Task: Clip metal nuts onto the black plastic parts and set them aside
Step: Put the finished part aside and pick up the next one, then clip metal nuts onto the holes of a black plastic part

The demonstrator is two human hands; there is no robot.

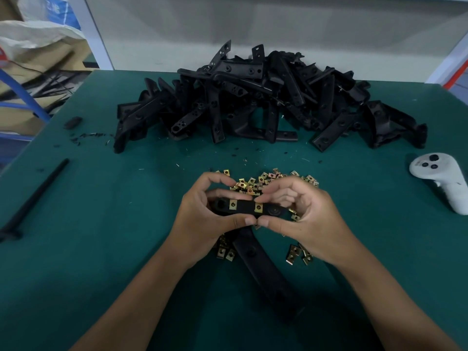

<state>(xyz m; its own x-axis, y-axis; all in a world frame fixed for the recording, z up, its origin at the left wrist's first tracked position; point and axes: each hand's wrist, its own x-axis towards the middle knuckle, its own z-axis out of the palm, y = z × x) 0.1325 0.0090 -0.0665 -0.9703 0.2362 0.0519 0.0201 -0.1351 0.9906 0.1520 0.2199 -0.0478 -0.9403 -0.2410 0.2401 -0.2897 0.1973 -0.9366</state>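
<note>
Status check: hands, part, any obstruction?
Left hand, right hand both gripping black part. Two nuts clipped on. Nothing blocking.

Green table mat [106, 224]: white handheld controller [442, 178] at its right edge; black rod [35, 198] at left; small black block [73, 122] far left; cardboard boxes [38, 59] beyond its left corner.

Dim overhead light, soft shadows, blurred, bowed edges

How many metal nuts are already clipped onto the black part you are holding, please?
Two are on: the black part, held by the left hand and right hand, shows two brass nuts clipped over its top edge.
</note>
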